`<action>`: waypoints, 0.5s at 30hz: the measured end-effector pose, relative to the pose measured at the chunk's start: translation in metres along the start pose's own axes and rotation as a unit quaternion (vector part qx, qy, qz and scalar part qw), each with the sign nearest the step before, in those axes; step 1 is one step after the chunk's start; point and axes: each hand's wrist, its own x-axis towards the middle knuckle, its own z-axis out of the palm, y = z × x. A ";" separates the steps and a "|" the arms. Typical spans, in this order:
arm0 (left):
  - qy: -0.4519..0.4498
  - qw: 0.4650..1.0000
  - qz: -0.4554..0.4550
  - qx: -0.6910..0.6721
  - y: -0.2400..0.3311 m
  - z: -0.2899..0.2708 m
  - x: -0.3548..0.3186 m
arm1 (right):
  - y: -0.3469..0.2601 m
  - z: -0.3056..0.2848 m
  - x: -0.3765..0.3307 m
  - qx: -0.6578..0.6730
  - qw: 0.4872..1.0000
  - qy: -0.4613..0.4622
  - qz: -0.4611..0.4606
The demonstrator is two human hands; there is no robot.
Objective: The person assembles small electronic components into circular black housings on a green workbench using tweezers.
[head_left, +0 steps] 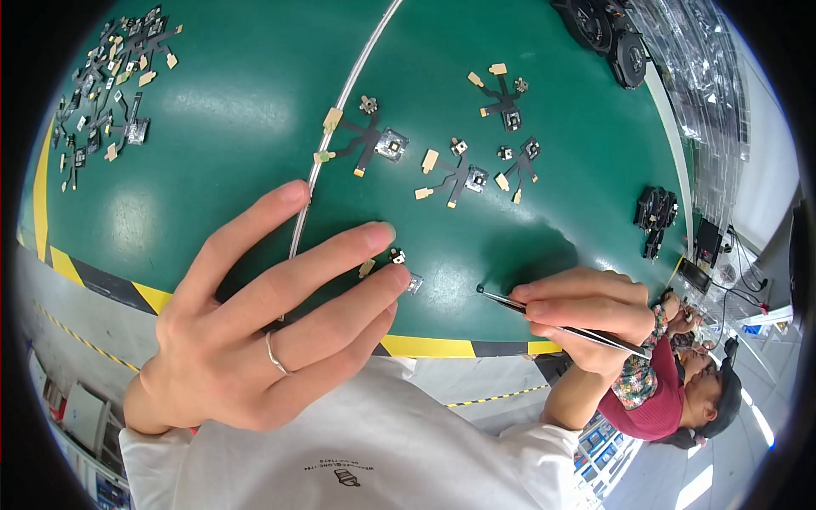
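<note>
My left hand [255,340] lies spread over the green mat near its front edge, fingers stretched and apart. Below its fingertips is a small flexible circuit [415,282], mostly hidden; only a pale tab, a connector and a shiny clear end show. A ring circles one finger. In my right hand [591,314] a pair of thin metal tweezers [582,332] is pinched, pointing left. At the tweezers' tip sits a tiny dark piece [480,289], a little right of that circuit. Farther back lie more branched flexible circuits [463,177] with pale tabs.
A pile of flexible circuits [115,81] occupies the far left. A pale strip [344,93] crosses the mat. Black round parts [631,59] and a black assembly [656,212] stand at right, near clear plastic packaging [693,59]. Another person [663,391] sits at the right.
</note>
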 end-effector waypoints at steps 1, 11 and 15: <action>0.000 1.000 0.000 0.000 0.000 0.000 0.000 | 0.001 0.000 0.000 0.000 1.000 0.000 0.000; -0.004 1.000 -0.002 -0.001 0.001 -0.001 -0.001 | 0.001 0.002 0.001 -0.008 1.000 0.001 -0.011; -0.001 1.000 0.004 0.002 0.000 -0.003 -0.002 | 0.001 0.004 0.002 -0.010 1.000 0.007 -0.015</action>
